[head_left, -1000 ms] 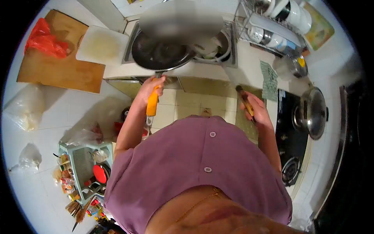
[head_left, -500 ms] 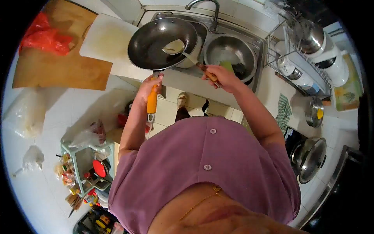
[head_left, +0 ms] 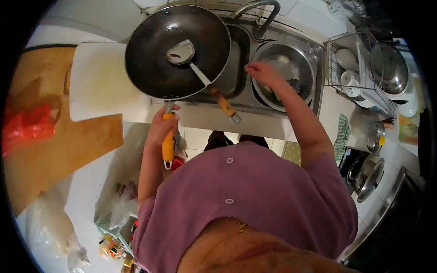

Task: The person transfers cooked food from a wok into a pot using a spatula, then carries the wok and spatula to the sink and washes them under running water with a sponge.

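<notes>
My left hand (head_left: pixel 160 127) is wrapped around the orange handle of a dark wok (head_left: pixel 145 59), which I hold over the left part of the sink. A metal spatula (head_left: pixel 198 73) rests in the wok, its wooden handle (head_left: pixel 224 105) sticking out over the near rim. My right hand (head_left: pixel 266 75) hovers at the left side of a metal basin (head_left: pixel 312 75) in the right sink bowl. Its fingers point left, loosely apart, with nothing visible in them. A dark item (head_left: pixel 294 85) lies in the basin, partly behind my right wrist.
The faucet (head_left: pixel 268 22) curves over the back of the sink. At left are a white cutting board (head_left: pixel 93 82), a wooden board (head_left: pixel 86 136) and a red plastic bag (head_left: pixel 34 129). A dish rack (head_left: pixel 334 59) and a lidded pot (head_left: pixel 368 177) stand at right.
My right hand has let go of the spatula and moved to the metal basin. The spatula now lies in the wok. The wok has come closer to the camera and shifted left in view.
</notes>
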`<action>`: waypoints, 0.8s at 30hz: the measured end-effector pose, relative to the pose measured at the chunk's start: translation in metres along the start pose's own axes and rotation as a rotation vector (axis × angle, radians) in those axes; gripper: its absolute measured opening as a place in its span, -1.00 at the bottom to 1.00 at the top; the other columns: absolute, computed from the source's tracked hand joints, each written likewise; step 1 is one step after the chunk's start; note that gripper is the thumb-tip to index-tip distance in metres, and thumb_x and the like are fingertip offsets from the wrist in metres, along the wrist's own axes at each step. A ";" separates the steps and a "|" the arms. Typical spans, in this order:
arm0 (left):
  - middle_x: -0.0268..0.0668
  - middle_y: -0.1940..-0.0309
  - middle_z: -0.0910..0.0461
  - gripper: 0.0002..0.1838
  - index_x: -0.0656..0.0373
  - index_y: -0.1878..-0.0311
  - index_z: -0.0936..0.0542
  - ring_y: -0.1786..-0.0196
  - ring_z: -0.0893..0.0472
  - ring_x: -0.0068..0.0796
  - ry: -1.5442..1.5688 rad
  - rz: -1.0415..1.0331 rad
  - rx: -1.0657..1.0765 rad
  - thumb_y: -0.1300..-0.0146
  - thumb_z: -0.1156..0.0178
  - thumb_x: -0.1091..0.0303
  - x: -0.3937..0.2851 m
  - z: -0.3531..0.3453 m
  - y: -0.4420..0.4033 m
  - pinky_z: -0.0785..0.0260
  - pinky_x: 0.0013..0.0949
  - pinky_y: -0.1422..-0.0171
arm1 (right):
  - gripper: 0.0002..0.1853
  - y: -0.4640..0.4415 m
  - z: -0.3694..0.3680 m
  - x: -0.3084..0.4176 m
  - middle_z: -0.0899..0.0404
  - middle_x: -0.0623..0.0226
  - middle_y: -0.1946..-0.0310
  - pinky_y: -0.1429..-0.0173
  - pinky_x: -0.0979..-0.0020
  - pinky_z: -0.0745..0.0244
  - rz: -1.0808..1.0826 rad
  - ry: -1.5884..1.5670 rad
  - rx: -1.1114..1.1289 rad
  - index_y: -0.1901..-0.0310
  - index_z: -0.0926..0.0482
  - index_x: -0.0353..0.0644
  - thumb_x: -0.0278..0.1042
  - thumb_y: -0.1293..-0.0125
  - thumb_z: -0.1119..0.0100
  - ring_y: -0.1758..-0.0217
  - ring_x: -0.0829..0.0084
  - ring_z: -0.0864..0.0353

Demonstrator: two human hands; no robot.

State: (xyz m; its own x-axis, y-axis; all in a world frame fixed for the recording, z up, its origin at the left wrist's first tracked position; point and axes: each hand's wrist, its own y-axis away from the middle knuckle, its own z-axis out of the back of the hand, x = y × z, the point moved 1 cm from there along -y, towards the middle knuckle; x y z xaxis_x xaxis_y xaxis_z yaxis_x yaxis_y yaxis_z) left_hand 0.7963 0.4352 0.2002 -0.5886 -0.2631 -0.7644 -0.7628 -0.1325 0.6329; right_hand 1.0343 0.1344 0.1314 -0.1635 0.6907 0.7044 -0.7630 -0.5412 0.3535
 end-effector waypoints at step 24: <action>-0.41 0.53 -0.41 -0.62 0.25 -0.04 -0.42 0.68 -0.31 -0.69 0.196 0.096 -0.095 -0.11 -0.17 0.57 0.009 0.004 -0.022 -0.15 -0.58 0.62 | -0.66 -0.216 -0.204 -0.079 -0.57 0.02 0.06 -0.08 0.15 -0.47 0.169 0.671 0.228 0.06 -0.60 -0.17 -0.20 -0.23 -0.02 0.00 0.05 -0.57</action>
State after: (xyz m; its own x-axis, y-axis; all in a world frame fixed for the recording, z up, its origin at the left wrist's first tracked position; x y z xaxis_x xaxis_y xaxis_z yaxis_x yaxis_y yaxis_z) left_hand 0.8068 0.4396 0.1784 -0.5866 -0.4580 -0.6679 -0.6719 -0.1853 0.7171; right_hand 1.0846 0.2948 -0.1259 -0.6718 0.6943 0.2580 -0.5557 -0.7028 0.4441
